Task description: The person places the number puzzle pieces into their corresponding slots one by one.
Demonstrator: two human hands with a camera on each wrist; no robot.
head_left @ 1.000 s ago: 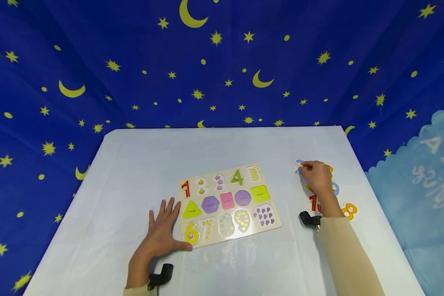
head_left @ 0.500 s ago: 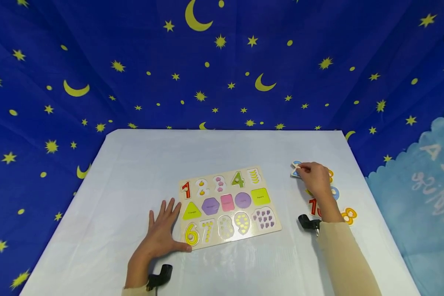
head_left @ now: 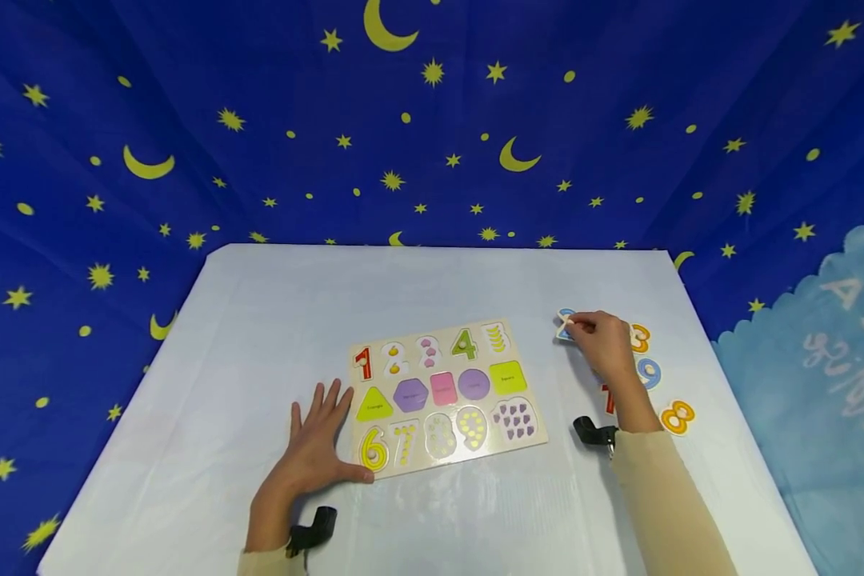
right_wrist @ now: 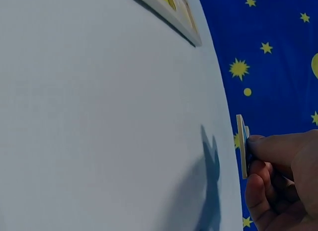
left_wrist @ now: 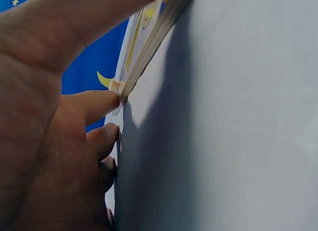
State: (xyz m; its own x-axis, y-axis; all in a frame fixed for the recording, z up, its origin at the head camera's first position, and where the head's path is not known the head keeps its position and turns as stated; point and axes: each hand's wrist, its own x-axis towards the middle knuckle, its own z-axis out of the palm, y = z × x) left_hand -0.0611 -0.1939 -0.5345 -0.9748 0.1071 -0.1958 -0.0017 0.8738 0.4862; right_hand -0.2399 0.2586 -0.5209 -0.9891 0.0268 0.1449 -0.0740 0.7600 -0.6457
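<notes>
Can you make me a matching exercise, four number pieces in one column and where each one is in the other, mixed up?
Things:
1. blue number piece
2. yellow 6
3. green 4
4. orange 8

Places:
A. puzzle board's far row
B. loose on the table, near its right edge
C. pinched in the right hand
D. board's near-left corner, by the left hand

Pairs: 1-C, 2-D, 3-A, 4-B

A staged play corner, like a recording booth: a pale bench (head_left: 259, 320) with a number puzzle board (head_left: 442, 396) at centre, star-and-moon fabric (head_left: 432, 120) draped across the frame's top.
</notes>
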